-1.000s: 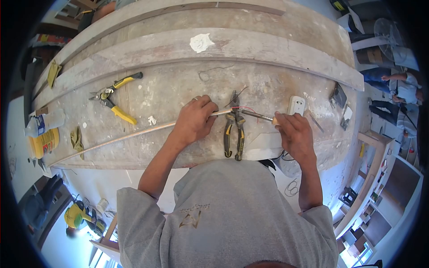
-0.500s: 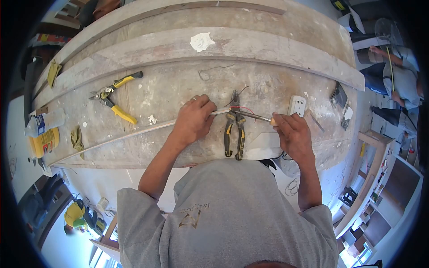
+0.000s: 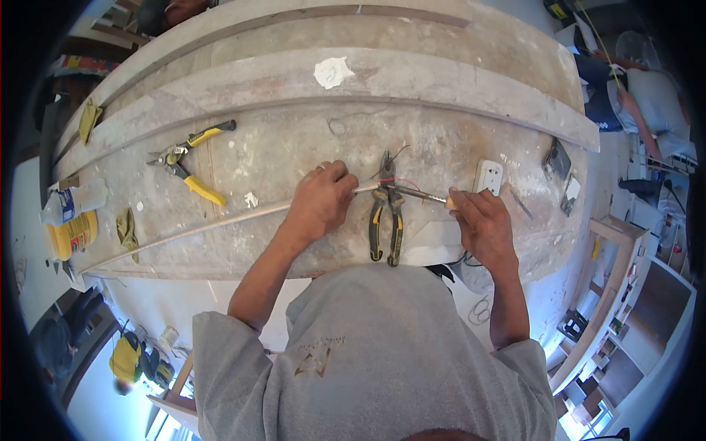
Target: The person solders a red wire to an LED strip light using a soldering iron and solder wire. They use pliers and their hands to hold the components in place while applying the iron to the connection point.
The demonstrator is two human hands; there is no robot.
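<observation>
My left hand point(image 3: 323, 198) is closed, with fingers pinched round a long, thin, pale strip point(image 3: 220, 220) that runs off to the bench's left end. A soldering iron point(image 3: 419, 193) with a metal shaft and light handle is gripped in my right hand point(image 3: 482, 220); its tip points left, at the strip's end. There, a thin red wire point(image 3: 404, 181) and a dark wire point(image 3: 399, 153) stick out. Pliers point(image 3: 386, 217) with black-and-yellow handles lie at this spot, jaws pointing away from me. Whether the iron's tip touches the strip is too small to tell.
Yellow-handled snips point(image 3: 193, 163) lie left on the workbench point(image 3: 279, 140). A white power socket point(image 3: 488, 177) and a dark phone-like object point(image 3: 557, 158) are right. Long boards point(image 3: 412, 77) cross the back. A yellow-labelled container point(image 3: 73, 234) stands far left. A co-worker point(image 3: 647, 95) stands right.
My hands stay nearly in place, with the iron's shaft shifted very slightly at the strip's end. The co-worker at right has moved, with a yellow tape now higher in view.
</observation>
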